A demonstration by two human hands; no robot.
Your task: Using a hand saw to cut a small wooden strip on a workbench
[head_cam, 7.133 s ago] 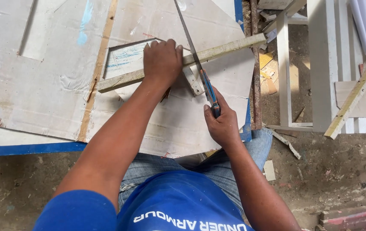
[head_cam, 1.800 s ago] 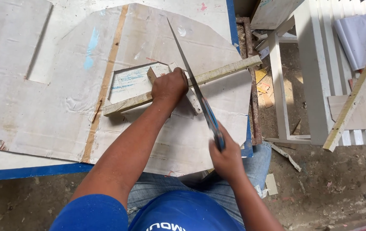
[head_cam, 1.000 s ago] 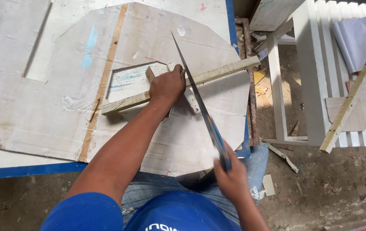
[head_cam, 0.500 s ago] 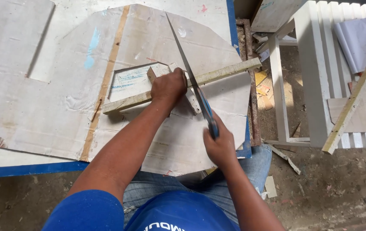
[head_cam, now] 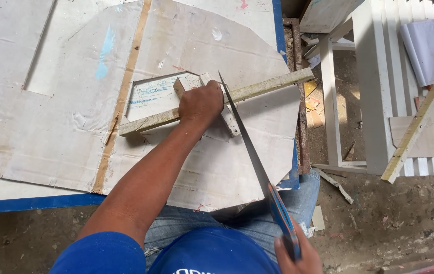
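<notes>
Wood strip (head_cam: 257, 90) under left hand (head_cam: 200, 104), handsaw (head_cam: 250, 152) in right hand (head_cam: 298, 256)

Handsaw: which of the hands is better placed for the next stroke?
Right. The right hand grips the handle of the handsaw, whose blade lies across the wood strip. The left hand is pressing that strip down on the board.

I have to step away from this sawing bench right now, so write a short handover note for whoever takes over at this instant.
Left hand: pressing the long wooden strip down on the white board, beside the cut.
Right hand: gripping the blue-handled handsaw, drawn far towards the body; the blade tip sits at the strip.
Done: the saw is set across the strip; cut depth cannot be seen.
Left: the strip is still in one piece; the cut remains to be finished.
</notes>
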